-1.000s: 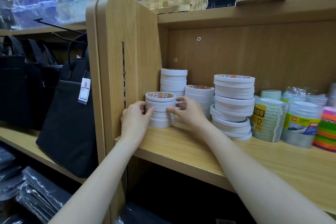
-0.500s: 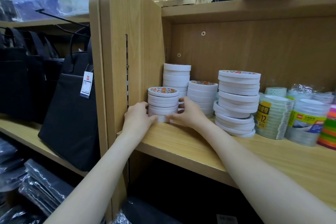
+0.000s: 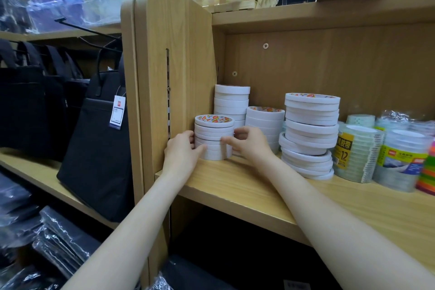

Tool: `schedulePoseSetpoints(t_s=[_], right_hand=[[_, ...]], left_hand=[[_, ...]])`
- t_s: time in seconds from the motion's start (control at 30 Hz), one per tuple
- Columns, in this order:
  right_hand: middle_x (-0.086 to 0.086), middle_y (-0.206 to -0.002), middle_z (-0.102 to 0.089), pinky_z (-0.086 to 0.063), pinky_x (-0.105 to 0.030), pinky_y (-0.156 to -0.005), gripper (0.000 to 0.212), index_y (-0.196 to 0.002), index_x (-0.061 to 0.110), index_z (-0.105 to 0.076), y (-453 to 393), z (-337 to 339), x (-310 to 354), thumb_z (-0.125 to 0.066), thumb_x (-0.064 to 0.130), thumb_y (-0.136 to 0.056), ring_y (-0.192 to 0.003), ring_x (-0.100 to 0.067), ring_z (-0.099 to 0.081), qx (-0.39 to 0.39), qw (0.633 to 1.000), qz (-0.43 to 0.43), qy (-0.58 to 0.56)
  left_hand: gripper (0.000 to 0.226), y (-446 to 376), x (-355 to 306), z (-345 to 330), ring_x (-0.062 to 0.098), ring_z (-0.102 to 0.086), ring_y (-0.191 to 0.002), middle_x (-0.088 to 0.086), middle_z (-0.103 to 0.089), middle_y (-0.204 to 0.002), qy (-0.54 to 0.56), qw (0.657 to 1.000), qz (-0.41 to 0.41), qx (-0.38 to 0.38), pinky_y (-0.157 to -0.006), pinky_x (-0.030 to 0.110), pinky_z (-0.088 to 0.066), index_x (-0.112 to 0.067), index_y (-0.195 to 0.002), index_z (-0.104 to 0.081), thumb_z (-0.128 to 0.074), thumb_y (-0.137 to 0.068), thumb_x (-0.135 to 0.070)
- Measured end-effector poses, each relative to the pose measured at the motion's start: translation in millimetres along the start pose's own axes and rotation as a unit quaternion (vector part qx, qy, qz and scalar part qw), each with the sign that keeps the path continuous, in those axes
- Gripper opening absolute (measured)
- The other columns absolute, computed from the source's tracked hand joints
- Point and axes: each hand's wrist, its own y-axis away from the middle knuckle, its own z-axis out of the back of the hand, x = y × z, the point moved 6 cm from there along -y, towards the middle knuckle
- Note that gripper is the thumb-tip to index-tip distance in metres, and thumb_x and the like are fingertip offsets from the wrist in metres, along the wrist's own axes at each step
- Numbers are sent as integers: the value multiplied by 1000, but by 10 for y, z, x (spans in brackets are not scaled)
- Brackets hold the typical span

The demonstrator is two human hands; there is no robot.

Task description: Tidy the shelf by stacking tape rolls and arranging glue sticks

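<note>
Stack: front stack of white tape rolls (image 3: 213, 139) stands on the wooden shelf (image 3: 237, 186), beside the side panel (image 3: 174, 73).
Left hand (image 3: 182, 152): fingers curled round the stack's left side.
Right hand (image 3: 249, 142): grips its right side.
Neighbours: leaning tape stack (image 3: 310, 134) further right.

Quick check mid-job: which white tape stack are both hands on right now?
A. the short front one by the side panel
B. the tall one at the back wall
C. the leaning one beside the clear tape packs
A: the left hand and right hand grip the short front tape stack from either side, next to the side panel.
</note>
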Motion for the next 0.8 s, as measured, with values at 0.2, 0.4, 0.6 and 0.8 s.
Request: schedulePoseSetpoints(t_s=[0.2, 0.4, 0.6, 0.8], right_hand=[[-12, -111, -66, -48, -35, -91, 46, -110, 4, -61, 55, 20, 74, -75, 30, -76, -104, -22, -61, -14, 999, 10, 33], [-11, -109, -66, -41, -26, -82, 46, -110, 6, -58, 73, 10, 96, -74, 33, -77, -104, -21, -59, -22, 997, 25, 67], [-3, -138, -48, -40, -37, -104, 70, -139, 19, -37, 29, -41, 101, -71, 33, -80, -125, -19, -47, 27, 998, 55, -25], [-2, -130, -55, -46, -50, -95, 47, -131, 20, -49, 9, -33, 104, -61, 33, -87, -120, -22, -51, 5, 997, 65, -39]], left_hand=[[37, -26, -19, 19, 22, -63, -102, 12, -66, -113, 37, 999, 6, -6, -92, 32, -48, -3, -116, -61, -66, -85, -22], [34, -45, -46, 10, 24, -61, -104, 10, -67, -108, 10, 1000, 8, -3, -90, 34, -47, -4, -111, -63, -64, -86, -27], [49, -2, 8, -76, 27, -59, -108, 9, -65, -115, -50, 998, -13, 22, -93, 41, -45, -10, -127, -50, -67, -84, -27], [74, 5, -94, -112, 24, -51, -117, 5, -40, -139, -85, 993, -79, 16, -97, 41, -41, -13, -146, -23, -65, -85, -23]])
